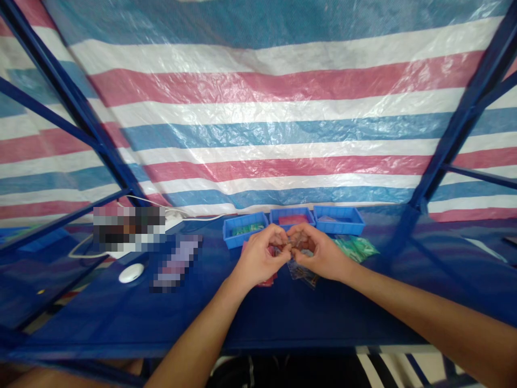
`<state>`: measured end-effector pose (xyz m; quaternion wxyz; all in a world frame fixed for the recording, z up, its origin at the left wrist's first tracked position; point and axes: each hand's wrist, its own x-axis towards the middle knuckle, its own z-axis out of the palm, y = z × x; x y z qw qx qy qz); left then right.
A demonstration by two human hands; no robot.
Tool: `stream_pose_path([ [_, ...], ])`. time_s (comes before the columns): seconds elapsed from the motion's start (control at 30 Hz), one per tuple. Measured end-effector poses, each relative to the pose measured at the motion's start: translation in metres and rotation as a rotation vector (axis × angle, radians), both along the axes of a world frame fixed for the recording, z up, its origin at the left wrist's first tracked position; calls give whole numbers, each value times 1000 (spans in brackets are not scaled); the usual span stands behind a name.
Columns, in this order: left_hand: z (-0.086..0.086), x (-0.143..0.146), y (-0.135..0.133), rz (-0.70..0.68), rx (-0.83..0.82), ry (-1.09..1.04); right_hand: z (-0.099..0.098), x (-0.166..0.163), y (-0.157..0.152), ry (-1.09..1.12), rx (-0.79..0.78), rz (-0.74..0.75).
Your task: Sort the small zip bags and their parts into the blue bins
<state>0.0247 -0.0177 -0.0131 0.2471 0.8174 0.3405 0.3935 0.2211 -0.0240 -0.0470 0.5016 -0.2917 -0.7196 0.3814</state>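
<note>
Both hands meet over the middle of the table, thumbs and fingers pinching at one small see-through piece!

And here's the left hand (258, 256) mirrored by the right hand (323, 256), fingertips almost touching around that see-through piece (297, 240), likely for shared control of something so fine; its exact form is too small to tell. Clear packets (305, 276) lie just beneath, red packets (266, 281) by the left hand, green packets (357, 248) beyond the right wrist, all seemingly laid within easy reach. The left tray (236, 241), middle tray (293, 210) and right tray (343, 228) line the far side, their low walls closing off forward room, the striped sheet (283, 124) behind. Space opens on the blue table (343, 318) nearer and right; leftward, a white disc (131, 273) sits well apart.
</note>
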Motion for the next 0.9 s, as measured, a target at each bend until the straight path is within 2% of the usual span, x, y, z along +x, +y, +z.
stream_pose_path([
  [0.17,-1,3,0,-56,-69,-52,3,-1,-2,19,-6,-11],
  [0.33,2,6,-2,-74,-60,-54,8,-1,-5,4,14,-55],
  [0.73,1,1,0,-46,-89,-103,3,1,-4,-61,82,-71],
  [0.9,-1,1,2,-35,-65,-144,6,4,-1,-52,54,-80],
])
